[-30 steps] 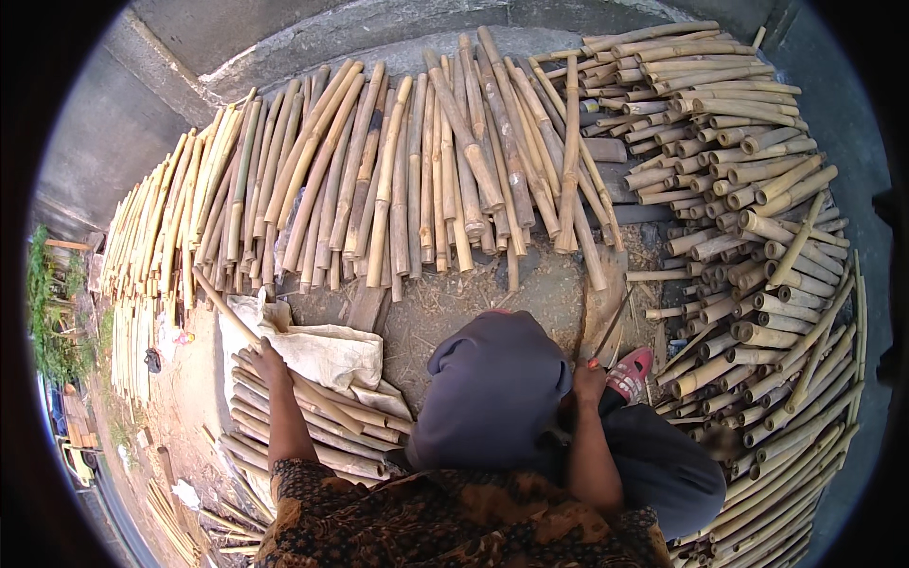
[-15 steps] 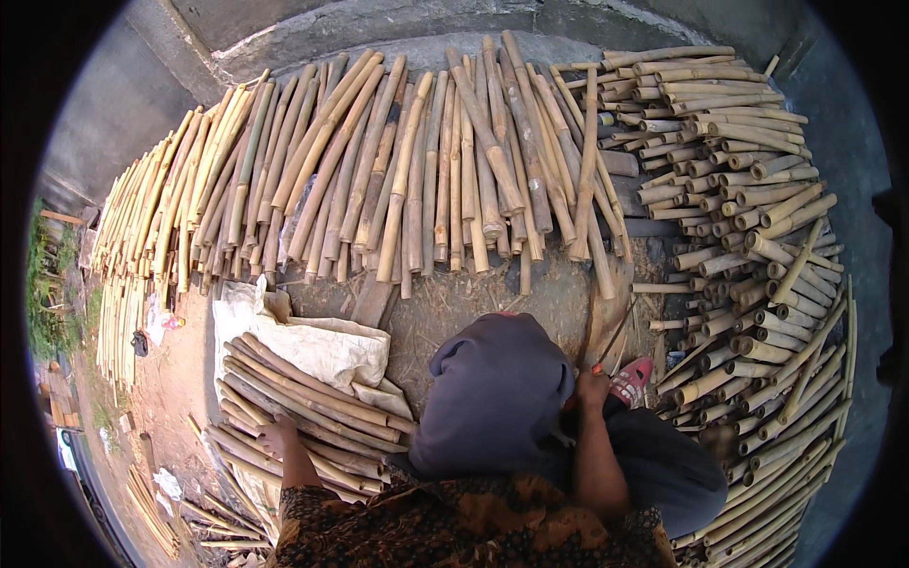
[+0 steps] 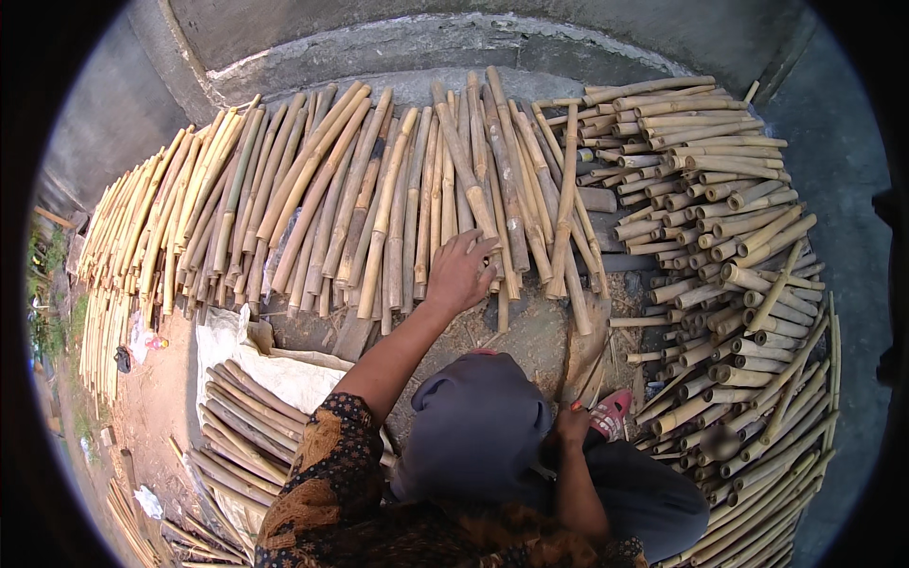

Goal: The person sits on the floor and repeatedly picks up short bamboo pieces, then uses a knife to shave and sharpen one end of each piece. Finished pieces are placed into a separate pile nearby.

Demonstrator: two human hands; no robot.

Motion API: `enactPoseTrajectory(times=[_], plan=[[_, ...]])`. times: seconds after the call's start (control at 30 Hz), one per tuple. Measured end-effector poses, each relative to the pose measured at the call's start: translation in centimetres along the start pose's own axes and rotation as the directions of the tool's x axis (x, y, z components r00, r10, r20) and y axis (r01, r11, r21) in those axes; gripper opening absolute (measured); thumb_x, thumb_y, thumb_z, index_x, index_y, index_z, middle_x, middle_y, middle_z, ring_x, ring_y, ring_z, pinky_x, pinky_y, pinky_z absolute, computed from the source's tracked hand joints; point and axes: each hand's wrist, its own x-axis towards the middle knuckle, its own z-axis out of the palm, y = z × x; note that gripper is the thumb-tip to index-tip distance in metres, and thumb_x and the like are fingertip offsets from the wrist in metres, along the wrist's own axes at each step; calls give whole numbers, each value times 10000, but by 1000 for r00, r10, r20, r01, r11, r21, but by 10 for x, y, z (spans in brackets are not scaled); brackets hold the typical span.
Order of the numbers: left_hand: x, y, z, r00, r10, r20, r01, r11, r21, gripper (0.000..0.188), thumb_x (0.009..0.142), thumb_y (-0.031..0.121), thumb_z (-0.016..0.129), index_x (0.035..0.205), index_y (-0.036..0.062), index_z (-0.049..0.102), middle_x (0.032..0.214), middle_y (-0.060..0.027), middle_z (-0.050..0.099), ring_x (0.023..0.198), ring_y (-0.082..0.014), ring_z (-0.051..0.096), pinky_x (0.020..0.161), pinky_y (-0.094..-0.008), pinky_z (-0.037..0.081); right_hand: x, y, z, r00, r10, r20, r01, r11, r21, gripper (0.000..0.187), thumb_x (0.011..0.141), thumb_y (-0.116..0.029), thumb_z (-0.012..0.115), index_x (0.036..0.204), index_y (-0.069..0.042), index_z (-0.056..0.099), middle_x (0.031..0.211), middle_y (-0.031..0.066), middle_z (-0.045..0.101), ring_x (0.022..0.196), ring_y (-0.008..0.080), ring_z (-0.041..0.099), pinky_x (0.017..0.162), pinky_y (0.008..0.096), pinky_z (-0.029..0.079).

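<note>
My left hand (image 3: 462, 273) reaches forward over the row of bamboo poles (image 3: 379, 232). Its fingers curl round the near end of one bamboo pole (image 3: 466, 175), partly hiding that end. Low at the right, my right hand (image 3: 571, 426) is closed round the orange handle of a tool with a long, thin, dark blade (image 3: 594, 372). That blade points up and away, beside a worn wooden board (image 3: 584, 355); its exact kind is hard to make out.
Many more cut poles (image 3: 729, 237) are stacked at the right, ends toward me. A smaller bundle (image 3: 241, 421) lies at the left on a whitish sack (image 3: 270, 369). My bent knee (image 3: 478, 417) rises in the middle. A concrete wall (image 3: 454, 43) closes the far side.
My left hand has left the bundle at the left and moved forward and right to the row of poles. The right hand still holds the tool. The whole view has shifted slightly.
</note>
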Motion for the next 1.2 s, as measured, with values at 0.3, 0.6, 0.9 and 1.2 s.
enactPoseTrajectory(times=[0.3, 0.6, 0.9, 1.2], plan=[[22, -59, 11, 988, -86, 125, 43, 949, 313, 262, 927, 326, 639, 1005, 105, 756, 1065, -92, 680, 1128, -286, 584, 1069, -479, 398, -7, -14, -20, 981, 74, 182, -116, 964, 237, 341, 867, -261, 606, 841, 75, 654, 862, 312, 683, 862, 455, 686, 796, 478, 510], [-1, -88, -35, 763, -627, 155, 407, 653, 638, 545, 978, 523, 538, 1162, 30, 676, 1212, -173, 678, 1121, -330, 644, 967, -467, 493, 1, -22, -17, 979, 116, 169, -153, 962, 228, 324, 887, -234, 579, 775, 65, 636, 782, 282, 671, 757, 409, 691, 726, 486, 502], [-14, -78, 39, 486, -684, 544, 874, 386, -296, 600, 977, 476, 623, 1283, -34, 541, 1125, -304, 684, 1138, -434, 651, 901, -500, 547, 2, -12, -13, 991, 66, 118, -90, 973, 214, 336, 873, -272, 638, 818, 60, 646, 815, 272, 684, 802, 407, 694, 753, 487, 503], [-14, -100, 14, 600, -784, 159, 646, 592, 482, 529, 930, 390, 669, 1249, -21, 569, 1370, -241, 533, 1151, -403, 650, 914, -480, 566, 6, -9, -10, 971, 127, 202, -167, 967, 193, 347, 879, -283, 624, 845, 60, 661, 836, 289, 680, 848, 425, 703, 778, 487, 512]])
